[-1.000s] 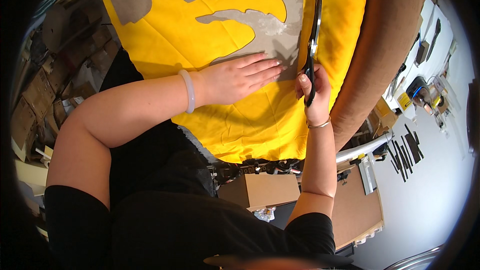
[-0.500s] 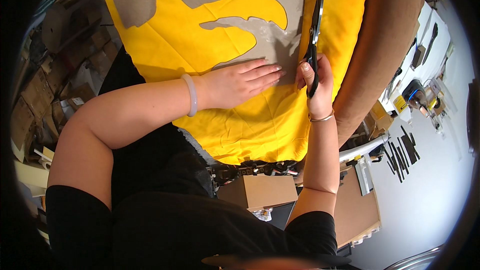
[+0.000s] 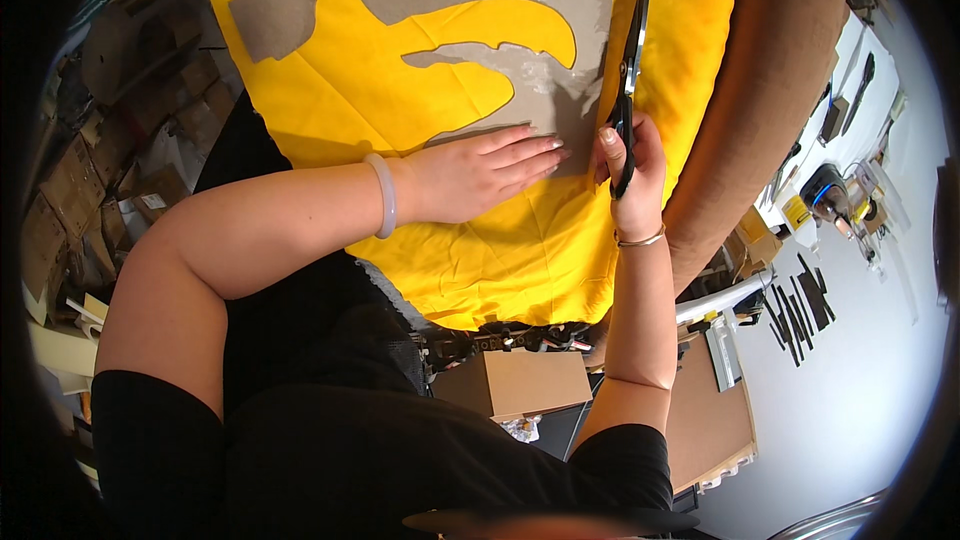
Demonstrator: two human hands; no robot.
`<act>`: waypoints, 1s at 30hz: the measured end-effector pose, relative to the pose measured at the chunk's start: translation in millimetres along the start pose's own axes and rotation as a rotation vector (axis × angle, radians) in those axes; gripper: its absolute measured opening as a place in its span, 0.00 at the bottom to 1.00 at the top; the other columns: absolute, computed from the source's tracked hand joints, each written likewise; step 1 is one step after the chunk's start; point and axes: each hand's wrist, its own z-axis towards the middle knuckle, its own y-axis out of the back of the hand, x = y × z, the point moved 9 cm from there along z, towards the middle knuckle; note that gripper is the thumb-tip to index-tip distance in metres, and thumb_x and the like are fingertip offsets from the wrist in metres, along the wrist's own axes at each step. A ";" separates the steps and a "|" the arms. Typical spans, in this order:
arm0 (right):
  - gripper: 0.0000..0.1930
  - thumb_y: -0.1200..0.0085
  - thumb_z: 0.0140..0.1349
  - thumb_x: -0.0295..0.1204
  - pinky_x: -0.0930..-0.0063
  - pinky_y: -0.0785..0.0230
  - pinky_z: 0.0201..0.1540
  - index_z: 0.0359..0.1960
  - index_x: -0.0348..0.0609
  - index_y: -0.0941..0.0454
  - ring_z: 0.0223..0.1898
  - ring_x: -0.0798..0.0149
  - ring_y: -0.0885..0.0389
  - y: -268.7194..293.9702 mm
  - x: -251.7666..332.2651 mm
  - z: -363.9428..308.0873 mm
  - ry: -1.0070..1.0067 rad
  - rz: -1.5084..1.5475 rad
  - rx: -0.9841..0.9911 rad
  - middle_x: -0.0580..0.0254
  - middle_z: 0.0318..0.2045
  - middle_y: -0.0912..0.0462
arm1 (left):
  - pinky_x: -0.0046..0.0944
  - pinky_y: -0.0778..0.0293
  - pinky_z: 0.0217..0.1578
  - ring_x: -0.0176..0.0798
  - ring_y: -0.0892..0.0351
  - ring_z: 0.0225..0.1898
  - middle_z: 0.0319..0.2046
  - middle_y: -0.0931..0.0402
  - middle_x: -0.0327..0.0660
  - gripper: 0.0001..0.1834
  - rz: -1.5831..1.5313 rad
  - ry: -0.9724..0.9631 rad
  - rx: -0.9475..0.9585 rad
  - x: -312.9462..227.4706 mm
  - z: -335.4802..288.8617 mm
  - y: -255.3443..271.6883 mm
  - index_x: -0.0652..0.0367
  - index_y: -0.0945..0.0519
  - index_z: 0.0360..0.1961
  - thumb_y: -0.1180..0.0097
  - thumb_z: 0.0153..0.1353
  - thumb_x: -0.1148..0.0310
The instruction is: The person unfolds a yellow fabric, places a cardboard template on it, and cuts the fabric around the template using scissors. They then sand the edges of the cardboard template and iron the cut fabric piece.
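Yellow fabric (image 3: 330,90) is spread out before me, with a flat grey-brown sheet (image 3: 570,5) lying on it. The sheet has a curved, cut-out outline, and yellow cloth shows through the gap. My left hand (image 3: 485,172) rests flat, fingers stretched, across the sheet's near edge and the cloth. A pair of scissors (image 3: 630,70) with black handles is gripped in my right hand (image 3: 637,165), beside the sheet's right edge. Their long blades point away from me and look closed. My right fingers wrap the handles.
A curved brown padded edge (image 3: 775,70) runs along the fabric's right side. Cardboard boxes (image 3: 75,180) are piled at the left. One brown box (image 3: 535,385) stands below the fabric's near edge. At the right, a white surface (image 3: 850,320) carries black strips (image 3: 800,310) and tools.
The fabric and sheet appear slightly lower in view. Both hands keep nearly the same positions, and the scissors stay in my right hand.
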 end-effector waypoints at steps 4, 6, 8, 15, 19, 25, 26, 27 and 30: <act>0.14 0.34 0.71 0.29 0.82 0.40 0.22 0.39 0.43 0.31 0.19 0.78 0.31 -0.1 -2.7 0.7 -0.003 -0.001 -0.009 0.73 0.22 0.26 | 0.50 0.47 0.79 0.46 0.41 0.79 0.76 0.35 0.47 0.28 -0.025 -0.003 -0.001 -0.3 -0.5 -1.8 0.62 0.25 0.70 0.54 0.72 0.64; 0.14 0.34 0.71 0.29 0.82 0.40 0.22 0.39 0.43 0.31 0.18 0.78 0.31 0.1 -4.0 1.1 -0.004 -0.002 -0.011 0.73 0.21 0.26 | 0.48 0.45 0.78 0.45 0.39 0.78 0.75 0.33 0.44 0.26 -0.019 0.013 -0.016 0.7 0.2 0.1 0.59 0.22 0.67 0.52 0.72 0.63; 0.14 0.33 0.70 0.29 0.82 0.41 0.21 0.39 0.43 0.31 0.18 0.78 0.32 0.5 -5.4 1.2 -0.002 -0.009 -0.014 0.74 0.21 0.27 | 0.48 0.44 0.77 0.44 0.38 0.77 0.74 0.32 0.42 0.25 -0.013 0.020 -0.021 1.0 0.4 1.0 0.58 0.20 0.66 0.51 0.72 0.63; 0.15 0.34 0.70 0.31 0.82 0.40 0.21 0.40 0.43 0.31 0.19 0.78 0.31 -3.4 1.6 0.8 0.012 0.019 0.014 0.73 0.22 0.26 | 0.48 0.46 0.78 0.44 0.38 0.77 0.75 0.33 0.43 0.26 0.002 0.020 -0.010 0.6 0.5 1.1 0.59 0.21 0.67 0.52 0.72 0.62; 0.15 0.34 0.71 0.32 0.82 0.39 0.22 0.40 0.43 0.31 0.19 0.78 0.31 -8.5 10.2 10.4 0.029 -0.007 0.027 0.72 0.23 0.26 | 0.48 0.48 0.78 0.44 0.40 0.78 0.75 0.34 0.43 0.27 0.018 0.008 -0.004 0.6 0.3 1.7 0.60 0.23 0.68 0.52 0.71 0.62; 0.17 0.38 0.74 0.41 0.80 0.35 0.25 0.43 0.41 0.29 0.22 0.75 0.28 -15.2 29.7 26.1 0.067 -0.108 0.009 0.68 0.25 0.23 | 0.49 0.49 0.79 0.44 0.41 0.79 0.75 0.35 0.44 0.30 0.032 0.013 -0.007 1.5 0.2 1.4 0.64 0.27 0.70 0.53 0.69 0.63; 0.17 0.38 0.74 0.41 0.80 0.35 0.25 0.43 0.41 0.28 0.22 0.75 0.29 -15.4 31.1 28.1 0.068 -0.112 0.008 0.68 0.26 0.23 | 0.49 0.49 0.79 0.44 0.41 0.78 0.76 0.35 0.44 0.30 0.029 0.013 -0.004 1.3 0.1 0.9 0.64 0.27 0.70 0.53 0.70 0.63; 0.17 0.38 0.74 0.41 0.80 0.35 0.25 0.43 0.41 0.28 0.22 0.75 0.29 -15.8 32.6 29.7 0.070 -0.116 0.006 0.68 0.26 0.23 | 0.49 0.49 0.79 0.44 0.41 0.78 0.76 0.35 0.44 0.30 0.025 0.012 -0.002 1.2 0.0 0.5 0.64 0.27 0.71 0.53 0.70 0.63; 0.17 0.38 0.74 0.41 0.80 0.35 0.26 0.43 0.41 0.28 0.22 0.75 0.29 -19.0 38.6 32.4 0.081 -0.134 0.016 0.68 0.25 0.24 | 0.49 0.48 0.79 0.44 0.41 0.78 0.76 0.35 0.45 0.30 0.015 0.013 0.003 1.4 0.0 1.0 0.64 0.28 0.71 0.53 0.70 0.64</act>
